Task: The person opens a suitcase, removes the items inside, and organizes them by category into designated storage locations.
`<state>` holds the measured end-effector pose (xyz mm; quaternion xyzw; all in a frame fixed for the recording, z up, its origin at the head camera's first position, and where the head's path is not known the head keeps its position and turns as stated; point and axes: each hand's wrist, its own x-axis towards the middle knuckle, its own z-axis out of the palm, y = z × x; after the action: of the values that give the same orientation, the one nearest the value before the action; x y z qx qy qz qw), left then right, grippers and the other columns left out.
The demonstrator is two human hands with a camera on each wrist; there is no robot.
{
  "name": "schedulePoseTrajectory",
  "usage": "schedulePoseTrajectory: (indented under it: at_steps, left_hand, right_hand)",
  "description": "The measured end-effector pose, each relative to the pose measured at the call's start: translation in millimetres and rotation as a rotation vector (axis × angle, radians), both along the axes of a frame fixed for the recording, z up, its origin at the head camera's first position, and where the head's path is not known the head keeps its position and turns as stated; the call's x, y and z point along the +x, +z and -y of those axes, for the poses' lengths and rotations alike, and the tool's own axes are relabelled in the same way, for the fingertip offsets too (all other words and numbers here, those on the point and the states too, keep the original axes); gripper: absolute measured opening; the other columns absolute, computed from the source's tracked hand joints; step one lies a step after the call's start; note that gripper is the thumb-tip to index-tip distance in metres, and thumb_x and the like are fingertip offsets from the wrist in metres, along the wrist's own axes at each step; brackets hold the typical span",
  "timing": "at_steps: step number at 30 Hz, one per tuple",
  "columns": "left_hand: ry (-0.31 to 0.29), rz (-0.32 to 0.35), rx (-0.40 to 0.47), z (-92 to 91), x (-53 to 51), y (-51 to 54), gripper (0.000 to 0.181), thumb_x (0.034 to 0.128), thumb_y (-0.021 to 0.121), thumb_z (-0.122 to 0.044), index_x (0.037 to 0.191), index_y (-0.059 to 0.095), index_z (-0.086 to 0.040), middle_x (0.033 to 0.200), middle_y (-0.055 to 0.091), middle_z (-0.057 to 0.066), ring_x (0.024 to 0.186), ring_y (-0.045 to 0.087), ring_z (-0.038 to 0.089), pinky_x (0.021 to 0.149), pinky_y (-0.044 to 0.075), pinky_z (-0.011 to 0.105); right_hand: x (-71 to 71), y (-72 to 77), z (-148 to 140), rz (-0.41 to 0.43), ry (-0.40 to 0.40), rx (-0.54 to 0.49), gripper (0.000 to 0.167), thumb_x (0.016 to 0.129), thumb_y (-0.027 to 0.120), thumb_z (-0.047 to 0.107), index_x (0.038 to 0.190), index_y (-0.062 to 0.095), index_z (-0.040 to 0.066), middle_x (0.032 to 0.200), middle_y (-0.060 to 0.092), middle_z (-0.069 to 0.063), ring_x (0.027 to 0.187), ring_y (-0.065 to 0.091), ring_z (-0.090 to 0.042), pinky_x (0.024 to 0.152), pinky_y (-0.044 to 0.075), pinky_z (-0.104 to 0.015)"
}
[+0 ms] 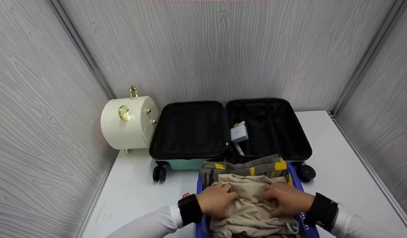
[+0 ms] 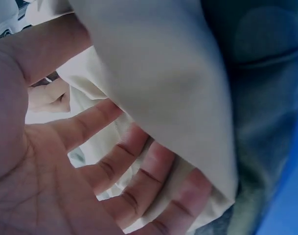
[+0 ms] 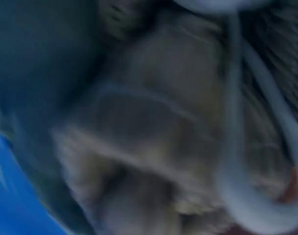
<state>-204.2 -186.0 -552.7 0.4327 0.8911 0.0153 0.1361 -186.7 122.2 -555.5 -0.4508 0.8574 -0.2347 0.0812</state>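
A beige garment (image 1: 248, 206) lies crumpled over a grey, black and yellow patterned cloth (image 1: 246, 168) in a blue basket (image 1: 201, 228). My left hand (image 1: 220, 200) grips the garment's left side; in the left wrist view its fingers (image 2: 153, 166) reach under a fold of the beige cloth (image 2: 163, 83). On the opposite side my right hand (image 1: 284, 200) holds the same garment with bent fingers. The right wrist view is blurred and shows no hand, only beige cloth (image 3: 153, 117) and a pale cord (image 3: 232, 147) looped over it.
Behind the basket lies an open suitcase (image 1: 190, 130) with black lining. A small pale box (image 1: 239, 133) and a slim pinkish tube (image 1: 239, 148) are inside its right half. To its left stands a cream case (image 1: 124, 129) with gold fittings. Grey panel walls (image 1: 216, 49) enclose the white table (image 1: 134, 191).
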Motion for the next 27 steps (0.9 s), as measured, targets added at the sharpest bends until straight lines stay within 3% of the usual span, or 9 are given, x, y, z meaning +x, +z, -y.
schedulePoseTrajectory:
  at_steps: [5, 8, 11, 15, 18, 20, 22, 26, 27]
  left_hand:
    - [-0.015, 0.024, 0.006, 3.0, -3.1, 0.3, 0.053, 0.0892, 0.085, -0.041, 0.139, 0.07, -0.029, 0.132, 0.065, -0.003, 0.126, 0.06, 0.017, 0.106, 0.054, 0.034]
    - [0.037, 0.079, 0.093, 8.8, -6.3, 3.4, 0.05, 0.0877, 0.087, -0.038, 0.134, 0.074, -0.024, 0.129, 0.069, -0.003, 0.12, 0.064, 0.015, 0.098, 0.057, 0.032]
    - [0.125, 0.148, 0.234, 20.1, -10.5, 6.1, 0.039, 0.091, 0.084, -0.036, 0.124, 0.077, -0.018, 0.119, 0.074, -0.002, 0.106, 0.067, 0.011, 0.087, 0.057, 0.03]
    - [0.244, 0.171, 0.418, 42.0, -16.6, 8.2, 0.019, 0.0959, 0.081, -0.03, 0.102, 0.075, -0.013, 0.092, 0.07, -0.004, 0.08, 0.058, 0.005, 0.074, 0.051, 0.027]
    - [0.336, 0.134, 0.491, 60.5, -19.5, 5.0, 0.02, 0.0957, 0.081, -0.026, 0.094, 0.067, -0.011, 0.084, 0.063, -0.004, 0.071, 0.051, 0.006, 0.068, 0.046, 0.028]
    - [0.406, 0.127, 0.502, 71.8, -20.3, -1.3, 0.024, 0.0966, 0.08, -0.026, 0.102, 0.064, -0.009, 0.09, 0.064, 0.001, 0.073, 0.055, 0.012, 0.068, 0.047, 0.033]
    - [0.479, 0.155, 0.491, 80.9, -20.3, -9.8, 0.037, 0.0982, 0.08, -0.031, 0.118, 0.062, -0.005, 0.108, 0.069, 0.011, 0.085, 0.065, 0.021, 0.076, 0.054, 0.041]
    - [0.568, 0.311, 0.462, 90.3, -18.9, -28.1, 0.074, 0.101, 0.076, -0.041, 0.15, 0.047, 0.007, 0.141, 0.063, 0.03, 0.121, 0.069, 0.044, 0.1, 0.057, 0.058]
    - [0.581, 0.369, 0.468, 91.2, -18.9, -32.2, 0.078, 0.1015, 0.075, -0.041, 0.153, 0.044, 0.009, 0.14, 0.064, 0.032, 0.121, 0.069, 0.047, 0.101, 0.057, 0.06]
  right_hand:
    - [1.3, -3.8, 1.3, 0.0, -0.014, 0.031, 0.038, 0.083, 0.095, 0.026, 0.116, 0.076, 0.019, 0.091, 0.061, 0.004, 0.081, 0.049, -0.001, 0.071, 0.041, -0.02]
    - [-1.2, -2.5, -2.3, 0.087, -0.006, -0.079, 0.026, 0.092, 0.089, 0.025, 0.114, 0.078, 0.016, 0.091, 0.067, 0.0, 0.081, 0.055, -0.003, 0.072, 0.047, -0.021]
    - [-3.8, 1.8, -11.6, 0.205, -0.033, -0.248, 0.009, 0.1, 0.08, 0.015, 0.109, 0.079, 0.011, 0.091, 0.072, -0.007, 0.08, 0.06, -0.001, 0.07, 0.053, -0.022]
    - [-7.1, 10.8, -33.2, 0.24, -0.171, -0.403, 0.011, 0.104, 0.071, 0.003, 0.098, 0.078, 0.009, 0.08, 0.068, -0.01, 0.072, 0.056, 0.005, 0.06, 0.05, -0.022]
    - [-8.7, 14.7, -52.3, 0.206, -0.327, -0.41, 0.02, 0.104, 0.071, 0.005, 0.085, 0.073, 0.01, 0.068, 0.057, -0.002, 0.062, 0.048, 0.005, 0.054, 0.044, -0.022]
    - [-8.1, 14.1, -64.2, 0.207, -0.428, -0.362, 0.027, 0.105, 0.072, 0.011, 0.078, 0.067, 0.01, 0.063, 0.05, 0.006, 0.058, 0.045, 0.004, 0.052, 0.042, -0.023]
    - [-6.2, 10.4, -74.2, 0.225, -0.498, -0.284, 0.035, 0.106, 0.072, 0.018, 0.073, 0.062, 0.01, 0.062, 0.046, 0.013, 0.054, 0.044, 0.003, 0.051, 0.04, -0.023]
    - [-1.1, 0.5, -86.3, 0.288, -0.57, -0.148, 0.042, 0.108, 0.071, 0.029, 0.073, 0.056, 0.01, 0.061, 0.044, 0.015, 0.051, 0.046, 0.0, 0.05, 0.04, -0.022]
    - [-0.1, -1.8, -88.0, 0.307, -0.583, -0.13, 0.041, 0.107, 0.071, 0.03, 0.075, 0.056, 0.01, 0.062, 0.044, 0.014, 0.051, 0.047, -0.001, 0.049, 0.04, -0.022]
